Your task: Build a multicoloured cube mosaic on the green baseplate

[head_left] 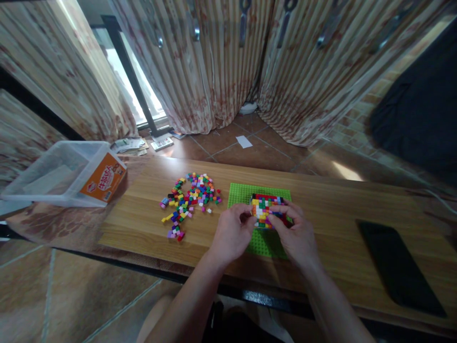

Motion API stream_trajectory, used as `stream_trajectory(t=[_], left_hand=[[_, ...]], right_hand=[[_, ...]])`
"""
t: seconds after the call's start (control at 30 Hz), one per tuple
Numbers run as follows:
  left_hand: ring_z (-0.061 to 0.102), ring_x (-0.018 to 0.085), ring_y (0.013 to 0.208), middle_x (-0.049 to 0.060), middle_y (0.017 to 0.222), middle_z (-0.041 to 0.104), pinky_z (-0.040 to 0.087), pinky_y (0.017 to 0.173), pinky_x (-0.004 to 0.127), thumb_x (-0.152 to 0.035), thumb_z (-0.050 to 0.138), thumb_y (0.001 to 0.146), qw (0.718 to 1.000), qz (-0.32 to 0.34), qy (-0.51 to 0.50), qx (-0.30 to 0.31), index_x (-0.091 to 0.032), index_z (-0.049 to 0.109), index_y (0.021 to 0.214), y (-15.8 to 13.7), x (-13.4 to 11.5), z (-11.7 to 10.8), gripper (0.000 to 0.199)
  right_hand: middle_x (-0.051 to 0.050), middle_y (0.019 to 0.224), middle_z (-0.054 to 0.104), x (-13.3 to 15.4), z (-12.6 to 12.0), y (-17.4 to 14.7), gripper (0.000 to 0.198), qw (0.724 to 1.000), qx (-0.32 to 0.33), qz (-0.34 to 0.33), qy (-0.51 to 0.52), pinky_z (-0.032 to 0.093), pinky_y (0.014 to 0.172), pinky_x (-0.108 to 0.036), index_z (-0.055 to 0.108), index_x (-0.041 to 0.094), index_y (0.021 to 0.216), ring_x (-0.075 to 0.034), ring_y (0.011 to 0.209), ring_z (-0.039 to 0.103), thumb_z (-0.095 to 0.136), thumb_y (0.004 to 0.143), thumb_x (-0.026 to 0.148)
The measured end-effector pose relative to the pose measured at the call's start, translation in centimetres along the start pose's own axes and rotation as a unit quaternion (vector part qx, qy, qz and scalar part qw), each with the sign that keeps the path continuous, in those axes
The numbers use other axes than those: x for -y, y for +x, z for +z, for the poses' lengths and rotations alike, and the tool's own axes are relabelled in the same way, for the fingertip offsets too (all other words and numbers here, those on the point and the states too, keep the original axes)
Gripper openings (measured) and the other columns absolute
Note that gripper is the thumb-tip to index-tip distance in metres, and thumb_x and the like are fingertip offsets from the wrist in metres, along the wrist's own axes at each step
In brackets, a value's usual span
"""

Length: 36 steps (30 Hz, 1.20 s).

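Observation:
A block-shaped build of multicoloured toy bricks (262, 207) is on the green studded baseplate (266, 245), near its middle. My left hand (231, 232) grips the build's left edge with thumb and index finger pinched close. From the other side, my right hand (299, 234) has its fingers bent over the build's right part, thumb against the front. Whether a single small brick sits between the fingertips is too small to make out. Part of the build's right side is hidden under my right fingers. Left of the baseplate lies a loose pile of small coloured bricks (194, 195).
A wooden board (143, 228) forms the work surface. At the left stands a clear plastic tub (53, 197) with an orange label. On the right lies a dark flat tablet-like object (400, 267). Striped curtains (214, 71) hang behind, and papers (130, 145) lie beyond the board.

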<state>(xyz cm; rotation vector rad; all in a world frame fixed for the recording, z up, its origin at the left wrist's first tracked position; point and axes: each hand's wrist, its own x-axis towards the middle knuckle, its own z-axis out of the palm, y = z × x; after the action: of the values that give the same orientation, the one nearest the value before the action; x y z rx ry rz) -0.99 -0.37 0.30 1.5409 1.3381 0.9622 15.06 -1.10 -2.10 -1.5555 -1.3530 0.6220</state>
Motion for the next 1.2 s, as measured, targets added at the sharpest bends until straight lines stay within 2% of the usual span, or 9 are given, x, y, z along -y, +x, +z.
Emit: stream_trajectory(t=[0.2, 0.3, 0.43, 0.53, 0.67, 0.77, 0.87, 1.03, 1.2], left_hand=[[0.066, 0.015, 0.075, 0.004, 0.085, 0.074, 0.050, 0.069, 0.024, -0.008, 0.057, 0.082, 1.000, -0.003, -0.017, 0.009, -0.016, 0.074, 0.094, 0.0, 0.0, -0.2, 0.022], [0.067, 0.015, 0.078, 0.003, 0.088, 0.075, 0.050, 0.071, 0.024, -0.009, 0.056, 0.084, 1.000, -0.002, 0.006, 0.014, -0.017, 0.074, 0.095, 0.2, 0.3, -0.5, 0.023], [0.067, 0.016, 0.079, 0.004, 0.089, 0.075, 0.049, 0.073, 0.025, -0.011, 0.056, 0.085, 0.997, -0.008, 0.072, -0.027, -0.017, 0.074, 0.095, 0.6, 0.7, -1.7, 0.021], [0.066, 0.016, 0.075, 0.004, 0.084, 0.074, 0.048, 0.070, 0.024, -0.010, 0.055, 0.085, 0.990, -0.020, 0.127, -0.054, -0.017, 0.074, 0.091, 1.0, 1.0, -3.2, 0.021], [0.066, 0.018, 0.072, 0.003, 0.074, 0.072, 0.046, 0.068, 0.025, -0.008, 0.054, 0.083, 0.964, -0.034, 0.251, -0.082, -0.018, 0.074, 0.082, 1.3, 1.6, -5.5, 0.022], [0.068, 0.020, 0.075, 0.006, 0.078, 0.074, 0.046, 0.070, 0.027, -0.010, 0.056, 0.081, 0.935, -0.057, 0.337, -0.098, -0.020, 0.074, 0.086, 1.3, 1.9, -6.7, 0.021], [0.069, 0.022, 0.079, 0.007, 0.083, 0.075, 0.046, 0.071, 0.028, -0.011, 0.056, 0.081, 0.912, -0.074, 0.395, -0.086, -0.021, 0.074, 0.089, 1.1, 2.1, -7.4, 0.022], [0.069, 0.022, 0.086, 0.006, 0.088, 0.074, 0.045, 0.072, 0.028, -0.015, 0.053, 0.085, 0.890, -0.100, 0.440, -0.065, -0.022, 0.073, 0.090, 1.2, 1.6, -7.1, 0.021], [0.068, 0.023, 0.088, 0.008, 0.101, 0.071, 0.047, 0.073, 0.030, -0.020, 0.050, 0.090, 0.876, -0.070, 0.473, -0.059, -0.021, 0.070, 0.096, 1.4, 1.1, -5.7, 0.021]], right_hand=[[-0.009, 0.120, 0.063, -0.1, 0.1, -0.1, 0.018, 1.000, -0.002, 0.003, 0.012, 0.037, 0.107, -0.052, 0.075, 0.025, 0.084, -0.029, 0.126, 0.052, 0.069, 0.076, 0.040], [-0.009, 0.122, 0.062, -0.5, 0.1, -0.2, 0.021, 0.999, 0.003, 0.016, 0.040, 0.037, 0.108, -0.051, 0.076, 0.025, 0.088, -0.028, 0.128, 0.051, 0.069, 0.078, 0.042], [-0.008, 0.121, 0.066, -0.9, -0.1, -0.1, 0.027, 0.987, 0.002, 0.084, 0.139, 0.041, 0.106, -0.050, 0.077, 0.026, 0.092, -0.027, 0.120, 0.057, 0.069, 0.078, 0.047], [-0.006, 0.107, 0.073, -0.6, -0.4, 0.2, 0.028, 0.969, -0.032, 0.133, 0.207, 0.044, 0.102, -0.049, 0.077, 0.025, 0.088, -0.026, 0.108, 0.063, 0.072, 0.074, 0.048], [-0.004, 0.092, 0.075, 0.2, -0.5, 0.3, 0.029, 0.958, -0.051, 0.170, 0.223, 0.046, 0.097, -0.047, 0.078, 0.024, 0.084, -0.025, 0.095, 0.066, 0.076, 0.069, 0.049], [-0.005, 0.093, 0.076, 0.4, -0.5, 0.2, 0.032, 0.954, -0.046, 0.190, 0.229, 0.047, 0.095, -0.047, 0.078, 0.024, 0.084, -0.026, 0.094, 0.066, 0.076, 0.067, 0.050], [-0.006, 0.097, 0.076, 0.2, -0.5, 0.2, 0.033, 0.956, -0.042, 0.191, 0.219, 0.046, 0.097, -0.048, 0.078, 0.023, 0.085, -0.027, 0.097, 0.066, 0.076, 0.066, 0.050], [-0.006, 0.101, 0.075, -0.3, -0.5, 0.2, 0.032, 0.968, -0.024, 0.170, 0.182, 0.043, 0.101, -0.048, 0.078, 0.023, 0.086, -0.027, 0.103, 0.065, 0.073, 0.070, 0.050], [-0.006, 0.102, 0.075, -0.5, -0.6, 0.2, 0.030, 0.971, -0.021, 0.162, 0.176, 0.044, 0.100, -0.048, 0.078, 0.024, 0.087, -0.027, 0.102, 0.065, 0.072, 0.071, 0.049]])
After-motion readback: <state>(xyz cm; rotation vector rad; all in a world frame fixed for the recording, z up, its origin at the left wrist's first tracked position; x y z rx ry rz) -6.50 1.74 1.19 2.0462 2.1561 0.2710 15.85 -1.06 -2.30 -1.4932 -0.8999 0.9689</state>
